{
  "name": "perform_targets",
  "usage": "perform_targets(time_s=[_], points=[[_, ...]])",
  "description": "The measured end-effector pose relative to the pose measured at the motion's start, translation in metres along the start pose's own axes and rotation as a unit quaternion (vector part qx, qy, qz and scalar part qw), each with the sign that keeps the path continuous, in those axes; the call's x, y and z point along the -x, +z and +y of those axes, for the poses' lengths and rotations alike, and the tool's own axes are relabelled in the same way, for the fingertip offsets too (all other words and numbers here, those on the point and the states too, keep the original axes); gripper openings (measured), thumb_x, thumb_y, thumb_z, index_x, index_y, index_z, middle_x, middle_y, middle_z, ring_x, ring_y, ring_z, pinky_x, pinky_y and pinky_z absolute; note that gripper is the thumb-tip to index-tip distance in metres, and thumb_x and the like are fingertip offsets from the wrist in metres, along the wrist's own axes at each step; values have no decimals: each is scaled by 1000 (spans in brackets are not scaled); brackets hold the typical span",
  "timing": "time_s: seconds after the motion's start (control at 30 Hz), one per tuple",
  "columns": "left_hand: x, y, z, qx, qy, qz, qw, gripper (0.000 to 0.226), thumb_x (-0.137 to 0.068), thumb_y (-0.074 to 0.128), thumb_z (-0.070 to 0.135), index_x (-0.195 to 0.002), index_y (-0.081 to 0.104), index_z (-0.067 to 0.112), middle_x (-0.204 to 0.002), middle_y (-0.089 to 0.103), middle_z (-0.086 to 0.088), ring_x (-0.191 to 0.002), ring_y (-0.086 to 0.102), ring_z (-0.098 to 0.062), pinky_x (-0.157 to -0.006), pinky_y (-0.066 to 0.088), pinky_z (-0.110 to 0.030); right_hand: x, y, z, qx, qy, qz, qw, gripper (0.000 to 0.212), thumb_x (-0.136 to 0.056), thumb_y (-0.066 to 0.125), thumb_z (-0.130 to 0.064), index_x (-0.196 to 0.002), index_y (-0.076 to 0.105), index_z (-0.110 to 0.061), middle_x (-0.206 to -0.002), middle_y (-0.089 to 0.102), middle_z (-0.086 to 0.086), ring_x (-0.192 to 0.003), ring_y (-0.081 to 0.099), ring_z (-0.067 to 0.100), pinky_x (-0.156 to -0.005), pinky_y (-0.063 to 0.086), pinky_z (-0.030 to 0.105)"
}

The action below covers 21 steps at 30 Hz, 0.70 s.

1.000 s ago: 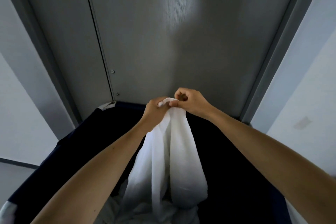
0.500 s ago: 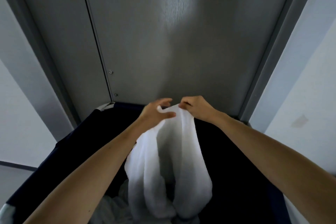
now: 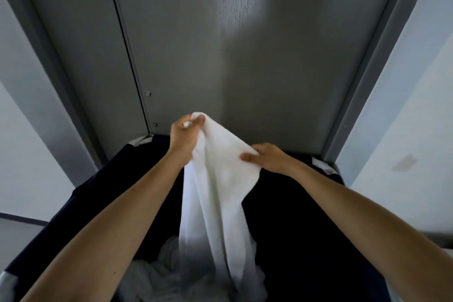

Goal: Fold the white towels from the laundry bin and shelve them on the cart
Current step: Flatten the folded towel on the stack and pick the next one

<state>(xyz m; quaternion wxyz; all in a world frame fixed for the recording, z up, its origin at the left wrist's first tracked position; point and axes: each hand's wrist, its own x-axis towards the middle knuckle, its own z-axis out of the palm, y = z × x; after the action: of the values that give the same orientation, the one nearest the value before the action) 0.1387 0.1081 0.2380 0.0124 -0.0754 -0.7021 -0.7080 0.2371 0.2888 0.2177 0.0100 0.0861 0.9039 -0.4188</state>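
Left hand is lifting the towel by a pinched corner, right hand sliding away gripping its edge, above the bin facing a grey door.

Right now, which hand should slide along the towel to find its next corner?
Probably the right hand: it pinches the towel lower along the top edge, while the left hand grips the raised end and should anchor it.

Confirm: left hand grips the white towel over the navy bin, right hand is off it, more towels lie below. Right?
Not quite. The right hand is not off it: it also pinches an edge of the white towel, as the head view shows. The rest holds: the left hand grips the towel over the navy bin, with more towels below.
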Motion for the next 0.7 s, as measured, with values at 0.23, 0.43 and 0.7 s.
perform_targets(time_s=[0.23, 0.43, 0.7], points=[[18, 3, -27, -228, 58, -233, 944, 50, -77, 76, 25, -124, 58, 25, -112, 58, 14, -106, 52, -2, -92, 36, -16, -12, -2, -23, 99, -56, 46, 992, 38, -91, 58, -27, -57, 42, -18, -60, 44, -5, -63, 43, 12, -53, 32, 16], [37, 21, -30, -227, 35, -260, 938, 22, -87, 65, 22, -66, 57, 21, -60, 48, 7, -53, 41, -2, -46, 29, -10, -6, 3, -26, 69, -96, 40, 992, 28, -84, 67, -33, -64, 55, -19, -62, 50, -7, -58, 43, 5, -55, 34, 16], [29, 20, -32, -139, -23, -150, 979, 13, -88, 59, 17, -81, 69, 23, -76, 63, 4, -72, 55, -12, -60, 42, -18, 10, -14, -9, 195, 66, -92, 974, 45, -91, 53, -46, -106, 65, -5, -108, 65, 9, -99, 60, 23, -79, 42, 27]])
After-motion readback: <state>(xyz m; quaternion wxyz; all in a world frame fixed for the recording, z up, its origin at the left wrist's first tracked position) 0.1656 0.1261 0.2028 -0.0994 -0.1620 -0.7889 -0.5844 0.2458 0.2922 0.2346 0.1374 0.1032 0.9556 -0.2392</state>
